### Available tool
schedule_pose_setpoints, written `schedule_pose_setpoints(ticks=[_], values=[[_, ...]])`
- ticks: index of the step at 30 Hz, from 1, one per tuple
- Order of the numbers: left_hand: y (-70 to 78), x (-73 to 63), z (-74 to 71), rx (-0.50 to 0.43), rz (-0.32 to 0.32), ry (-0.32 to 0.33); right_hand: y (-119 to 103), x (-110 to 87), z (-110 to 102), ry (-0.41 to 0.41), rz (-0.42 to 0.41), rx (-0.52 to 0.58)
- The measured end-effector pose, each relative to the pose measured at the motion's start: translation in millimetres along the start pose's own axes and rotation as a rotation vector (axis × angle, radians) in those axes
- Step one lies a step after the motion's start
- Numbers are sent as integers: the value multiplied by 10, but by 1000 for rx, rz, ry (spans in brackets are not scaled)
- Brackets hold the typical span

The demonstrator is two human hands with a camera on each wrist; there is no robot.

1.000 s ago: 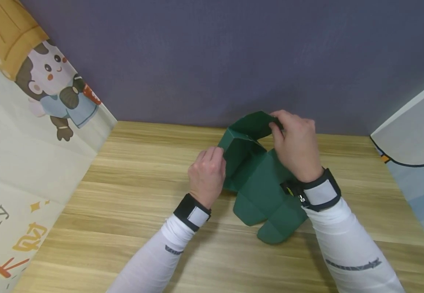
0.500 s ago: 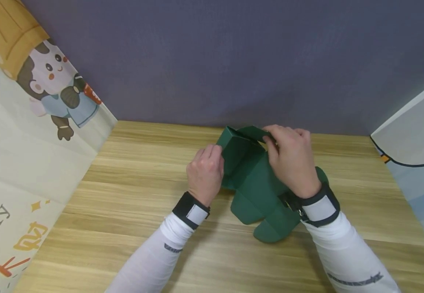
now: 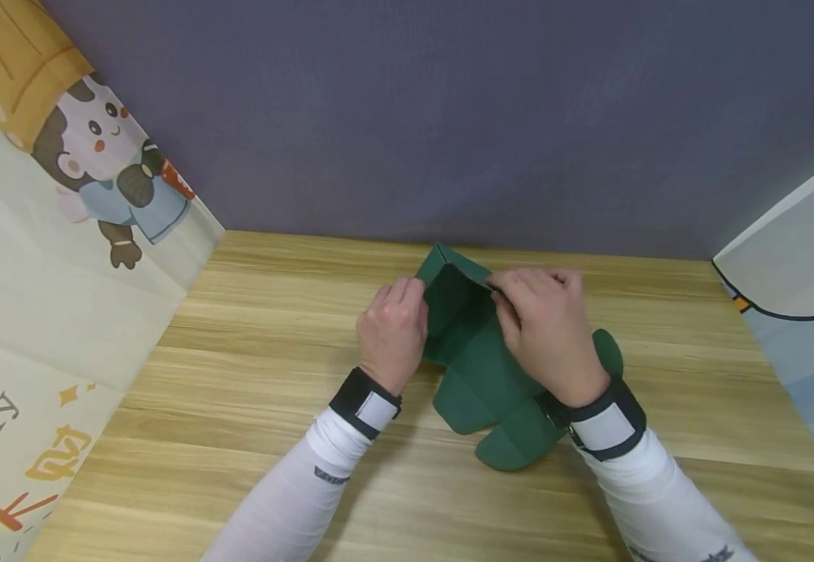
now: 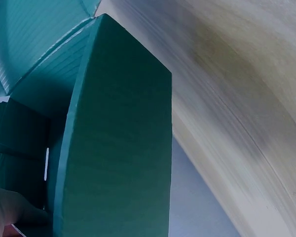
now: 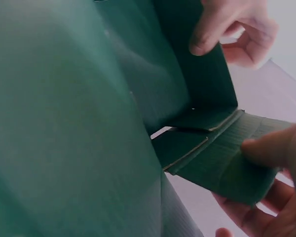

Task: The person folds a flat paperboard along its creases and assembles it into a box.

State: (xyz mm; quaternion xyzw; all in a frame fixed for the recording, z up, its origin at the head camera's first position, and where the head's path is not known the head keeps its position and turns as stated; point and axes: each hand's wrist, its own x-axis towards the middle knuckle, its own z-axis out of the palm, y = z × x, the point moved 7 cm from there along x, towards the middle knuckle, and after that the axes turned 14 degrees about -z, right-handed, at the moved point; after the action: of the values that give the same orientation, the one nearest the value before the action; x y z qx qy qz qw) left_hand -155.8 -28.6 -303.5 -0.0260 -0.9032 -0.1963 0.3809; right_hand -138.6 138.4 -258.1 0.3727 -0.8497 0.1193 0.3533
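Observation:
A dark green cardboard box (image 3: 480,367), partly folded, stands on the table between both hands. My left hand (image 3: 392,332) grips its left wall, whose smooth outer face (image 4: 121,133) fills the middle of the left wrist view. In the right wrist view the left thumb (image 5: 202,42) lies on the inside of that wall. My right hand (image 3: 550,339) pinches an end flap (image 5: 232,165) at the box's far side, thumb on one face and fingers behind. Rounded tabs (image 3: 512,449) spread toward the front and right. The right forearm hides part of the panel.
The wood-grain table (image 3: 273,375) extends around the box. A dark blue-grey backdrop (image 3: 407,117) rises just behind it. Cloth with printed cartoons (image 3: 111,140) hangs at the left, and another printed panel (image 3: 793,257) is at the right.
My right hand has come down and toward the left, folding the raised far flap inward over the box's far wall. The left hand has stayed nearly still on its wall.

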Motion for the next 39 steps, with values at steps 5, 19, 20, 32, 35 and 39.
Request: schedule_pose_setpoints(ticks=[5,19,20,32,35,39], values=[[2,-5,19,1,4,2,-19,-95,112,-53,0,79],[43,-39,53,22,23,-2,54,-139,233,-95,6,84],[54,-43,53,24,27,-2,66,-135,235,-88,10,74],[175,-106,-27,50,73,25,123,-125,291,-56,78,-49],[192,-114,-50,49,82,32,120,-124,310,-58,81,-79],[205,-129,-75,40,88,33,116,-120,337,-49,88,-110]])
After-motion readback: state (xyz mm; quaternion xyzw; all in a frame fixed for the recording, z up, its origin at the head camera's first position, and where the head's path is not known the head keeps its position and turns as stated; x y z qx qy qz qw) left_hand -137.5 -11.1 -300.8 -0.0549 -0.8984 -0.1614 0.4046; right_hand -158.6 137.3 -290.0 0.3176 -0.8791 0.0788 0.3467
